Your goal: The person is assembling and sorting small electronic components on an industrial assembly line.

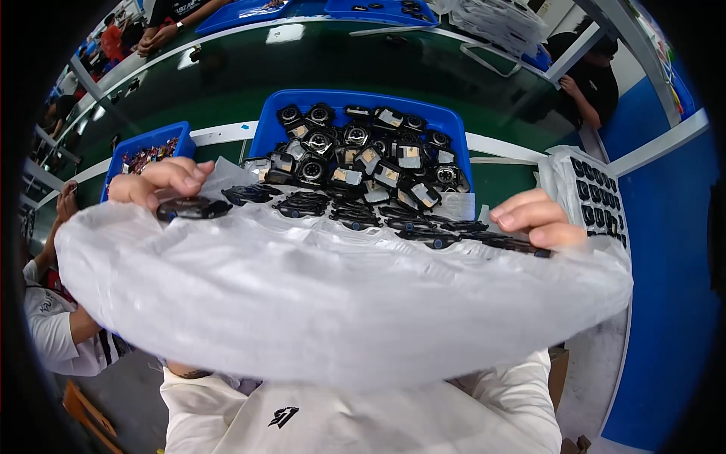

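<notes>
Close in front of me, a white translucent tray (318,303) spans most of the view, its near side blurred. My left hand (162,181) curls its fingers over the left end, touching a round black watch case (193,207). At the right end my right hand (541,218) grips the tray, its fingers bent over the edge. Between my hands, several black watch cases (355,215) lie in rows along the far side. Just beyond stands a blue bin (265,125) heaped with black watch cases (355,136), some showing dials, some pale backs. Both thumbs are hidden.
A smaller blue bin (183,140) of small red and gold parts stands left. At right lies another white tray (563,170) with rows of black parts. White trays (499,23) are stacked beyond the green table (363,64). Co-workers sit at left, far left and far right.
</notes>
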The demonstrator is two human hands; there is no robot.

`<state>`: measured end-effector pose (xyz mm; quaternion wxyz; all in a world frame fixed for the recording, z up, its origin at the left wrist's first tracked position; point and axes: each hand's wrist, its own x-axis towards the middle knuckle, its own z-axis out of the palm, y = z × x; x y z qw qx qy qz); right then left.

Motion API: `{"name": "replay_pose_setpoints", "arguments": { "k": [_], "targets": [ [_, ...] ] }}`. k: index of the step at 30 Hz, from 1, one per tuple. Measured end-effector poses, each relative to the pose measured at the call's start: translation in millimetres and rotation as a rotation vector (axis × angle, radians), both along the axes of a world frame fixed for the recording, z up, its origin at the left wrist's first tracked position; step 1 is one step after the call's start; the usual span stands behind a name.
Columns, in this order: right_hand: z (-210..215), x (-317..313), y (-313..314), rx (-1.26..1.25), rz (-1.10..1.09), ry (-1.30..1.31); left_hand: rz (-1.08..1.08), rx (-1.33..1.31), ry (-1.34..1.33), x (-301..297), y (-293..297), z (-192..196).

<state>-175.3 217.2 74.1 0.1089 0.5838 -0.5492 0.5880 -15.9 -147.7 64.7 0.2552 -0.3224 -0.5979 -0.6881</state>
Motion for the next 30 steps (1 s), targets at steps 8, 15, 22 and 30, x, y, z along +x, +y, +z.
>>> {"name": "replay_pose_setpoints", "arguments": {
  "k": [8,15,22,30],
  "targets": [
    [-21,-10,-15,-0.125,0.212,-0.079,0.171,0.074,-0.041,-11,16,-21],
    [-20,-40,-21,-0.174,-0.244,-0.403,0.773,0.145,-0.168,-38,30,-3],
    [-14,-70,-45,-0.072,0.021,-0.888,0.731,0.06,-0.526,-67,31,5],
    [-38,-83,-43,-0.101,0.256,-1.047,0.438,0.024,-0.768,-70,12,-25]
  ]
}}
